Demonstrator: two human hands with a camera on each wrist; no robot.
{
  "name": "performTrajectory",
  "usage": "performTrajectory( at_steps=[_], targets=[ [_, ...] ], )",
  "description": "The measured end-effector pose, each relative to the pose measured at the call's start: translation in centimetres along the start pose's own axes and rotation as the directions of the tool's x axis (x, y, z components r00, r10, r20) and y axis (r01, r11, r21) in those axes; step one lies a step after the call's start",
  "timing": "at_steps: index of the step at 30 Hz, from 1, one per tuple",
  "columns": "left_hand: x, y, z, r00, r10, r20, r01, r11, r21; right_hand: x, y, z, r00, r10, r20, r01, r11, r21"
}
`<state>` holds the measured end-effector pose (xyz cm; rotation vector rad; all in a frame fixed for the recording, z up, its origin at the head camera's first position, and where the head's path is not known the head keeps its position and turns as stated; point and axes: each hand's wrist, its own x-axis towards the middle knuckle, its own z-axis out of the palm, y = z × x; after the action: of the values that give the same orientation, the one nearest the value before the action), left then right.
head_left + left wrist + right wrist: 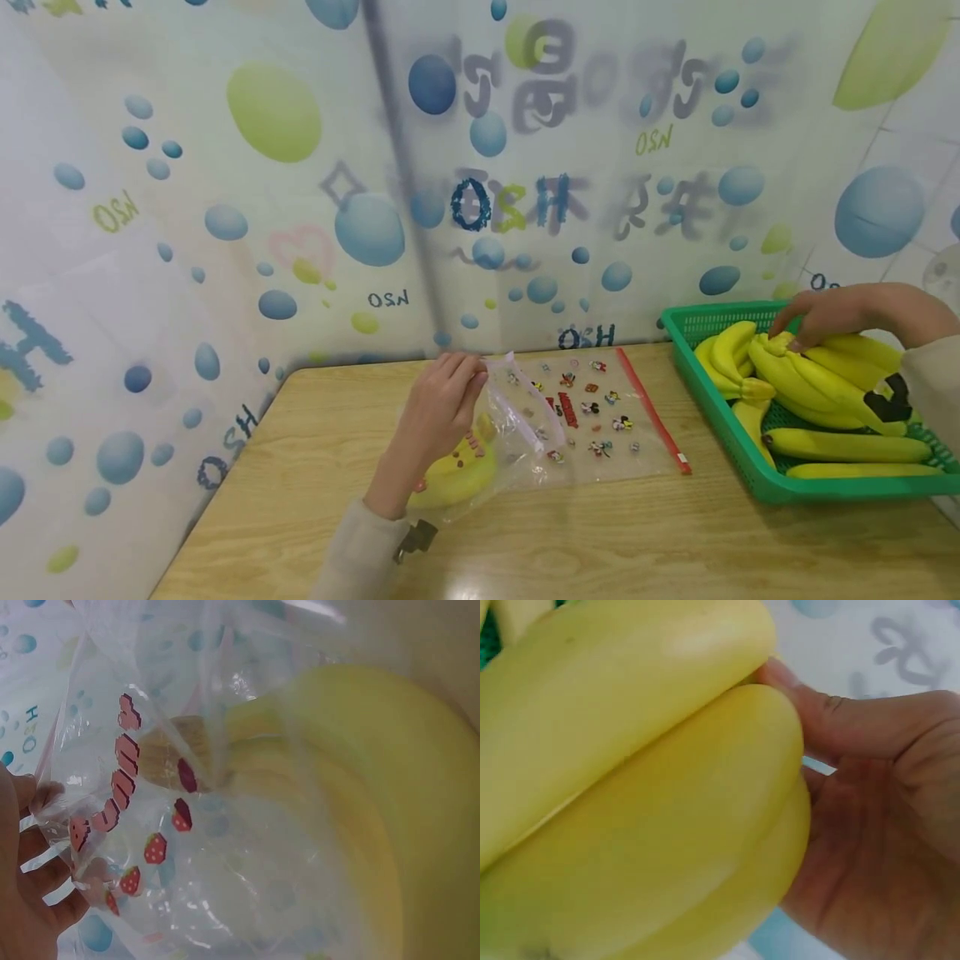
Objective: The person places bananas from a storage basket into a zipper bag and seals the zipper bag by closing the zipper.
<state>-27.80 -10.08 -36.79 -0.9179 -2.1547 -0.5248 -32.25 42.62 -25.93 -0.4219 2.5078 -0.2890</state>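
Observation:
My left hand pinches the edge of a clear plastic bag printed with strawberries and red lettering. Inside that bag lies a bunch of yellow bananas, its brown stem end towards the hand. Over the green basket, my right hand grips a banana bunch at its stem end. In the right wrist view, the thumb presses against the top of this bunch, and the fingers are mostly hidden behind it.
A clear zip bag with cartoon prints and a red slider strip lies flat between the left hand and the basket. More bananas lie in the basket. Behind the wooden table hangs a bubble-patterned curtain.

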Motion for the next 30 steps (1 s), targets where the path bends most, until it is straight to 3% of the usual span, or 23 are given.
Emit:
performTrajectory(
  at_steps=[3, 6, 11, 15, 18, 22, 26, 30],
  targets=[
    [0.0, 0.0, 0.0, 1.000, -0.011, 0.002, 0.011, 1.000, -0.012, -0.3, -0.9, -1.0, 0.991, -0.084, -0.107, 0.079, 0.996, -0.051],
    [0.0, 0.0, -0.1, 1.000, -0.020, 0.005, 0.020, 1.000, -0.015, -0.3, -2.3, -1.8, 0.963, -0.167, -0.213, 0.158, 0.986, -0.056],
    [0.0, -0.2, -0.2, 1.000, -0.029, 0.005, 0.029, 0.999, -0.013, -0.5, -5.5, -2.0, 0.885, -0.232, -0.405, 0.214, 0.973, -0.088],
    [0.0, -0.2, -0.2, 1.000, -0.025, -0.002, 0.025, 1.000, -0.013, -0.8, -8.7, -1.5, 0.827, -0.259, -0.499, 0.239, 0.965, -0.104],
    [0.0, -0.2, -0.3, 1.000, -0.025, -0.010, 0.025, 1.000, -0.012, -0.6, -11.3, -1.1, 0.806, -0.290, -0.517, 0.279, 0.955, -0.101],
    [0.0, -0.2, -0.5, 0.999, -0.030, -0.013, 0.030, 1.000, -0.009, 0.1, -14.2, -0.4, 0.790, -0.364, -0.493, 0.399, 0.916, -0.037],
    [0.0, -0.3, -0.6, 0.999, -0.033, -0.005, 0.033, 0.999, -0.010, 0.8, -16.3, 0.5, 0.784, -0.424, -0.453, 0.513, 0.854, 0.090],
    [-0.1, -0.3, -0.7, 0.999, -0.033, 0.005, 0.033, 0.999, -0.010, 1.9, -17.5, 1.2, 0.758, -0.495, -0.424, 0.600, 0.785, 0.155]
  ],
)
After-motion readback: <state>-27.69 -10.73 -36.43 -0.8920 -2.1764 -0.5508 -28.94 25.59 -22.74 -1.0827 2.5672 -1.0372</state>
